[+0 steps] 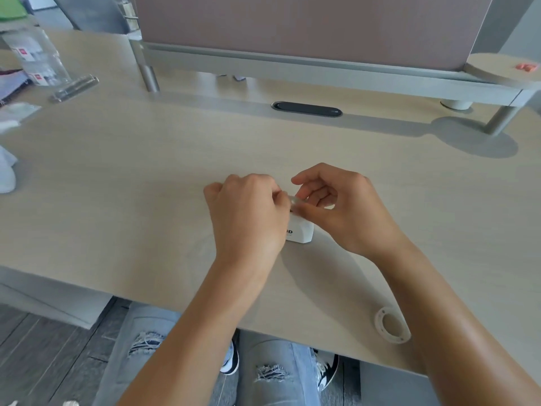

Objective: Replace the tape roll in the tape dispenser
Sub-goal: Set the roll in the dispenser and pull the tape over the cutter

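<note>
Working over the dispenser (300,230), both hands meet at desk (146,177) centre. Left hand (248,218) curled, knuckles up, fingertips pinched on something clear at the dispenser's top; likely it also steadies the body, though its palm hides that side. Right hand (345,209) comes in from 3 o'clock, thumb and forefinger closed on the same clear piece, probably the tape (294,200) or its loose end; too glassy and small to say which. Other right fingers are half curled, clear of the work.

Dispenser sits flat on the desk, white, a bit of black lettering showing between the hands. Kept down on the surface, I'd judge, so both hands are free for fine work.

Spent core (390,325) lies at 5 o'clock from the dispenser, well apart, near the desk edge beside the right forearm: parked out of the way.

Judgement: new roll going in or tape being threaded; not finished.
</note>
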Demonstrator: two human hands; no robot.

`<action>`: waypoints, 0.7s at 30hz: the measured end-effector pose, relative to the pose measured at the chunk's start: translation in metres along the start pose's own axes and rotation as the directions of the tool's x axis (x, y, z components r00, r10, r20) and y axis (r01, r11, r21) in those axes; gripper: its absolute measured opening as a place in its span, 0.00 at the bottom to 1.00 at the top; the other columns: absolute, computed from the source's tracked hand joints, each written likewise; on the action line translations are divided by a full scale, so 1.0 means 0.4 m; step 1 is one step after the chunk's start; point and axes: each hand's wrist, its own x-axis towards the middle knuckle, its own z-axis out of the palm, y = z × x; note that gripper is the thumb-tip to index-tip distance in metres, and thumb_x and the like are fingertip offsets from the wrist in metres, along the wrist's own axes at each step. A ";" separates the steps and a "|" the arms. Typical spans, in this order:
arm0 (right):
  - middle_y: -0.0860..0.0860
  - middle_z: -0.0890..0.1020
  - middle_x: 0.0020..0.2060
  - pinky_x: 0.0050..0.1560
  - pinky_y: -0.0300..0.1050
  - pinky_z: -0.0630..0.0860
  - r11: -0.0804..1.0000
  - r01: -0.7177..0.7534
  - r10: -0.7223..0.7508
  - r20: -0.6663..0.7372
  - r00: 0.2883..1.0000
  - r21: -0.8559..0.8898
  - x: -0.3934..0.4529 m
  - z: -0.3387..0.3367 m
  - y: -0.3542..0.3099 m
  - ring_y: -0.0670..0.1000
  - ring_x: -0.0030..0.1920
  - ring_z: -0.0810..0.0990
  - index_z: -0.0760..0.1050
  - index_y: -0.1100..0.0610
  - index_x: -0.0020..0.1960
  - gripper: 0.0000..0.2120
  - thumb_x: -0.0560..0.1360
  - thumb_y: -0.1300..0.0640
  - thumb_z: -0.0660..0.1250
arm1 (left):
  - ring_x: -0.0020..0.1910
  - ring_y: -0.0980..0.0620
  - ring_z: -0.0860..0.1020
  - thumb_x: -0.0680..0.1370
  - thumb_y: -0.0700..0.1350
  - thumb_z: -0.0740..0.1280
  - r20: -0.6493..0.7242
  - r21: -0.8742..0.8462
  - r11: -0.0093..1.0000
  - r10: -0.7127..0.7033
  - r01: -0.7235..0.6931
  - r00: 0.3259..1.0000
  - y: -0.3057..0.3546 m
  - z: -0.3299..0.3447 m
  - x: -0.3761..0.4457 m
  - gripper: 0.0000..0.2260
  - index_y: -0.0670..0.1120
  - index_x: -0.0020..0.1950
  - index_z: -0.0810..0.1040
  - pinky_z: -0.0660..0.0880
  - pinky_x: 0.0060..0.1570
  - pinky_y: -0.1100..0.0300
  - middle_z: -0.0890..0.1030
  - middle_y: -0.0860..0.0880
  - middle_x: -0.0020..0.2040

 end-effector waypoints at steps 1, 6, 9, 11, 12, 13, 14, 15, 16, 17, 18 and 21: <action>0.49 0.85 0.43 0.48 0.47 0.82 1.000 0.000 0.000 0.001 1.000 -0.003 -0.001 0.001 0.000 0.47 0.39 0.83 0.83 0.55 0.58 0.14 0.74 0.63 0.79 | 0.41 0.44 0.82 0.78 0.46 0.67 -0.005 0.034 0.999 0.008 -0.008 1.000 0.003 0.000 0.000 0.09 0.49 0.41 0.85 0.71 0.55 0.49 0.87 0.50 0.38; 0.47 0.85 0.44 0.47 0.45 0.81 0.999 0.008 -0.008 -0.011 1.000 -0.045 -0.003 0.005 -0.006 0.48 0.39 0.82 0.83 0.54 0.58 0.14 0.74 0.63 0.78 | 0.40 0.44 0.82 0.78 0.46 0.63 -0.005 0.126 0.992 0.019 -0.018 1.000 0.006 0.009 0.003 0.10 0.49 0.42 0.83 0.70 0.53 0.51 0.87 0.49 0.38; 0.45 0.85 0.44 0.46 0.44 0.81 0.995 0.014 -0.016 -0.012 1.000 -0.094 -0.002 0.009 -0.017 0.48 0.41 0.83 0.83 0.53 0.59 0.15 0.73 0.62 0.78 | 0.42 0.44 0.81 0.79 0.45 0.63 0.016 0.112 0.994 0.012 -0.014 1.000 0.001 0.008 0.008 0.10 0.49 0.43 0.83 0.69 0.53 0.50 0.87 0.49 0.39; 0.45 0.85 0.45 0.46 0.43 0.81 0.992 0.017 -0.019 -0.016 1.000 -0.128 -0.001 0.012 -0.024 0.48 0.41 0.83 0.83 0.53 0.59 0.16 0.73 0.62 0.78 | 0.47 0.43 0.80 0.79 0.45 0.63 0.032 0.077 0.997 0.008 -0.010 0.999 -0.005 0.004 0.012 0.10 0.47 0.44 0.84 0.72 0.52 0.49 0.86 0.49 0.43; 0.45 0.85 0.45 0.46 0.43 0.81 0.989 0.021 -0.024 -0.020 1.000 -0.150 0.000 0.013 -0.027 0.48 0.41 0.83 0.83 0.52 0.59 0.16 0.73 0.62 0.77 | 0.49 0.42 0.79 0.79 0.44 0.64 0.030 0.048 0.999 0.008 -0.009 1.000 -0.008 0.001 0.015 0.10 0.45 0.45 0.85 0.74 0.50 0.48 0.85 0.47 0.44; 0.45 0.85 0.45 0.46 0.42 0.81 0.984 0.026 -0.030 -0.022 0.999 -0.176 0.001 0.014 -0.030 0.48 0.42 0.83 0.82 0.52 0.59 0.16 0.73 0.62 0.77 | 0.50 0.41 0.78 0.79 0.43 0.64 0.025 0.015 1.000 0.006 -0.006 1.000 -0.012 -0.003 0.017 0.10 0.43 0.45 0.85 0.76 0.48 0.47 0.83 0.45 0.45; 0.45 0.85 0.45 0.46 0.43 0.81 0.979 0.030 -0.036 -0.023 0.999 -0.203 0.001 0.016 -0.033 0.47 0.42 0.83 0.82 0.52 0.59 0.16 0.73 0.62 0.77 | 0.50 0.41 0.77 0.79 0.43 0.64 0.020 -0.017 1.000 0.000 0.000 1.000 -0.016 -0.006 0.020 0.10 0.42 0.46 0.85 0.77 0.45 0.46 0.82 0.44 0.46; 0.45 0.85 0.45 0.47 0.43 0.81 0.973 0.030 -0.036 -0.025 0.999 -0.228 0.001 0.018 -0.036 0.47 0.42 0.83 0.82 0.52 0.59 0.16 0.73 0.61 0.77 | 0.48 0.41 0.78 0.78 0.42 0.65 0.019 -0.039 0.999 -0.008 0.009 1.000 -0.021 -0.008 0.024 0.10 0.41 0.45 0.84 0.76 0.42 0.47 0.81 0.43 0.46; 0.45 0.85 0.45 0.47 0.44 0.81 0.969 0.024 -0.032 -0.025 0.999 -0.246 0.000 0.019 -0.039 0.46 0.42 0.83 0.82 0.52 0.59 0.16 0.73 0.60 0.77 | 0.46 0.41 0.78 0.78 0.42 0.64 0.024 -0.046 0.999 -0.019 0.020 1.000 -0.026 -0.010 0.027 0.10 0.41 0.44 0.84 0.75 0.40 0.49 0.81 0.44 0.45; 0.45 0.85 0.45 0.47 0.46 0.82 0.966 0.017 -0.024 -0.026 0.999 -0.260 0.001 0.020 -0.042 0.46 0.43 0.83 0.82 0.51 0.59 0.16 0.73 0.58 0.77 | 0.44 0.41 0.78 0.78 0.43 0.64 0.034 -0.042 0.999 -0.030 0.031 0.999 -0.032 -0.011 0.031 0.09 0.41 0.44 0.83 0.73 0.39 0.51 0.81 0.44 0.45; 0.45 0.85 0.45 0.47 0.47 0.82 0.963 0.010 -0.018 -0.026 0.999 -0.270 0.001 0.022 -0.045 0.46 0.43 0.83 0.82 0.51 0.59 0.16 0.73 0.58 0.77 | 0.43 0.41 0.78 0.78 0.43 0.64 0.043 -0.034 0.999 -0.038 0.039 0.998 -0.037 -0.012 0.033 0.09 0.42 0.43 0.83 0.72 0.38 0.52 0.81 0.45 0.45; 0.45 0.85 0.46 0.48 0.49 0.82 0.953 0.000 -0.010 -0.031 0.999 -0.302 0.001 0.027 -0.055 0.46 0.44 0.83 0.82 0.51 0.60 0.16 0.73 0.56 0.77 | 0.42 0.41 0.78 0.78 0.44 0.63 0.065 -0.030 0.999 -0.039 0.041 0.997 -0.052 -0.014 0.040 0.10 0.41 0.43 0.82 0.72 0.38 0.53 0.81 0.45 0.44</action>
